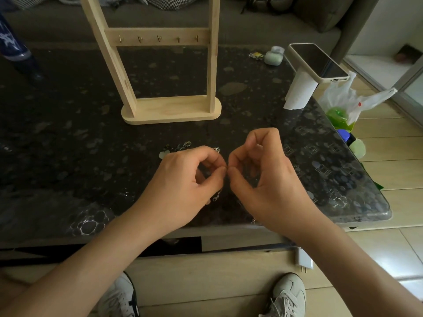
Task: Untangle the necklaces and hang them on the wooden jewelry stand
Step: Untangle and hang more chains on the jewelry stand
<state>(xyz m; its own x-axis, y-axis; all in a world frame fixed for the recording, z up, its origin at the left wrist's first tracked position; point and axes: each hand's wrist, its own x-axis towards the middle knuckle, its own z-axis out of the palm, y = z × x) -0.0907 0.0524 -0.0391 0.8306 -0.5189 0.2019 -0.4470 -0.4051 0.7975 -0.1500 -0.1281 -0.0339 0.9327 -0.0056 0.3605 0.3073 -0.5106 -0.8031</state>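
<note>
both hands hang over the near half of the dark speckled bench [68, 133], fingertips almost meeting. the left grip [183, 179] is pressed together, thumb and forefinger pinching a fine necklace chain [216, 197], whose clasp end dangles just below the fingers. the right grip [267, 177] is pinched the same way, thumb tip against forefinger tip right beside the left's, the other fingers curled above. the chain is too thin to follow between the two pinches, but a glint of it shows under the right wrist, near the bench edge.

just beyond the left knuckles a small tangle of necklaces [183, 146] lies on the bench, with pale and metallic bits showing. farther back stands the wooden jewelry stand [169, 108], upright on its rounded base. its crossbar carries a row of small brass hooks [159, 38], all bare.

at the right end of the bench a phone [320, 61] lies face up on top of a white paper roll [299, 90]. a small pale green case [273, 56] sits near them. a plastic bag [348, 97] sits off the bench's right edge. two light sneakers [288, 296] rest on the wooden floor below.
</note>
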